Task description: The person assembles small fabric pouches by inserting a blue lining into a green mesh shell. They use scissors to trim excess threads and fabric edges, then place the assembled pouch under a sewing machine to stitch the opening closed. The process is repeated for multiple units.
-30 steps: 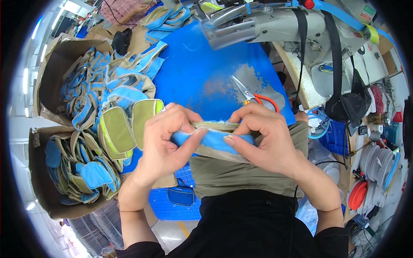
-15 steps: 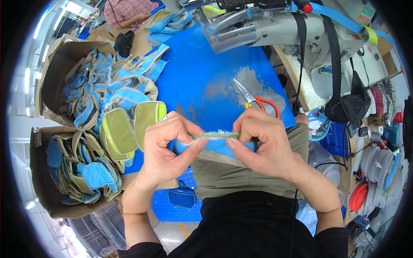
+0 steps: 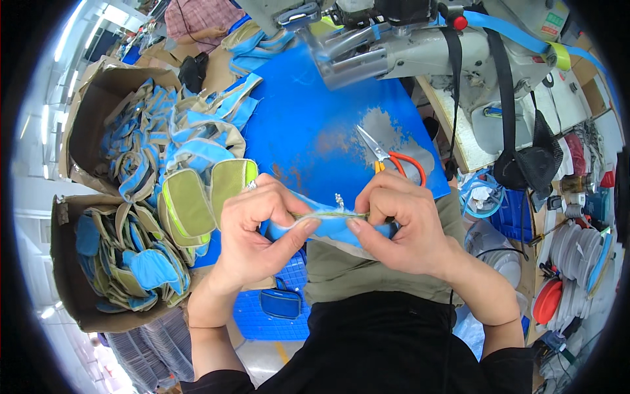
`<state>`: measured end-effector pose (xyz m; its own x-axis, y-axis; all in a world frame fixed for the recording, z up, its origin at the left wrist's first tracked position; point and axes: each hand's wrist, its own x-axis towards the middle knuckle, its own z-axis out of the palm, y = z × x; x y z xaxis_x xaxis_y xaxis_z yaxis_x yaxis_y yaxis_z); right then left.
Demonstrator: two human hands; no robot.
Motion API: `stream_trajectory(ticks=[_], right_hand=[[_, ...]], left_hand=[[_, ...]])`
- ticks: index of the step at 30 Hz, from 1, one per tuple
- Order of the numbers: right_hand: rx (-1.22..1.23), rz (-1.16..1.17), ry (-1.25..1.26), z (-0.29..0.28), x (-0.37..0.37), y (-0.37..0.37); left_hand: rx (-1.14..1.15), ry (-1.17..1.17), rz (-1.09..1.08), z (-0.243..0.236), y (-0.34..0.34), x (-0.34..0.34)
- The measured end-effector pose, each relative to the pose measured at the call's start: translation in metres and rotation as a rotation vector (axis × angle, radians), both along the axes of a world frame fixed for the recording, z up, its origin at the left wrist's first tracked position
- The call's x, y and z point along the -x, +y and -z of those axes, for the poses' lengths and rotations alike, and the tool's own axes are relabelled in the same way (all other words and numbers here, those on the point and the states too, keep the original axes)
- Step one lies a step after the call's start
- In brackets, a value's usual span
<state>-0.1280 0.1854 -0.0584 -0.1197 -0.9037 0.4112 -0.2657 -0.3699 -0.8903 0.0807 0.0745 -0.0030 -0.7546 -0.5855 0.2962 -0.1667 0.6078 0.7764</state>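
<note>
Between my hands a blue fabric piece (image 3: pixel 335 229) with a pale, olive-edged seam is stretched over my lap. My left hand (image 3: pixel 261 226) pinches its left end between thumb and bent fingers. At the other end my right hand (image 3: pixel 400 223) grips the same edge in the same way. A small silvery bit, perhaps a zipper pull, stands up from the edge near its middle. Just beyond my right hand, scissors (image 3: pixel 392 156) with orange and yellow handles lie on the blue work surface (image 3: pixel 308 118). Olive-and-blue pouch pieces (image 3: pixel 187 203) lie left of my left hand.
Two cardboard boxes hold sewn fabric pieces, an upper box (image 3: pixel 88 131) and a lower box (image 3: pixel 62 262). A sewing machine (image 3: pixel 426 56) reaches over the far right of the surface, black straps hanging from it. Another person (image 3: pixel 197 23) is at the far left.
The fabric's edge has turned slightly in my fingers, showing more blue behind it, and the silvery bit now stands up. Both hands keep their grip. The whole view has shifted slightly.
</note>
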Motion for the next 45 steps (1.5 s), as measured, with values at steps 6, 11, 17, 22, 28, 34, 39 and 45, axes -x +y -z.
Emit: stream_trajectory(ticks=[6, 11, 17, 22, 28, 34, 39, 45], right_hand=[[-0.186, 0.024, -0.06, -0.03, -0.001, 0.005], [-0.404, -0.247, -0.066, -0.054, 0.02, 0.001], [-0.6, -0.37, -0.428, -0.058, 0.022, -0.01], [-0.612, -0.333, -0.684, -0.057, 0.018, -0.029], [-0.609, -0.205, -0.93, -0.053, 0.021, -0.07], [-0.553, -0.095, -1.131, -0.047, 0.022, -0.105], [-0.44, -0.048, -1.212, -0.043, 0.011, -0.113], [-0.385, 0.142, -1.19, -0.038, 0.027, -0.108]], left_hand=[[0.038, -0.028, 0.056, -0.021, -0.005, 0.004], [-0.003, -0.074, 0.127, -0.038, -0.02, 0.012], [-0.249, -0.182, 0.248, -0.056, -0.057, 0.029], [-0.577, -0.271, 0.348, -0.062, -0.105, 0.045], [-0.49, -0.433, 0.278, -0.05, -0.182, 0.068], [-0.245, -0.379, 0.22, -0.036, -0.237, 0.094], [-1.446, 0.343, 0.299, -0.035, -0.28, 0.07], [-0.149, -0.275, 0.36, -0.075, -0.221, 0.042]])
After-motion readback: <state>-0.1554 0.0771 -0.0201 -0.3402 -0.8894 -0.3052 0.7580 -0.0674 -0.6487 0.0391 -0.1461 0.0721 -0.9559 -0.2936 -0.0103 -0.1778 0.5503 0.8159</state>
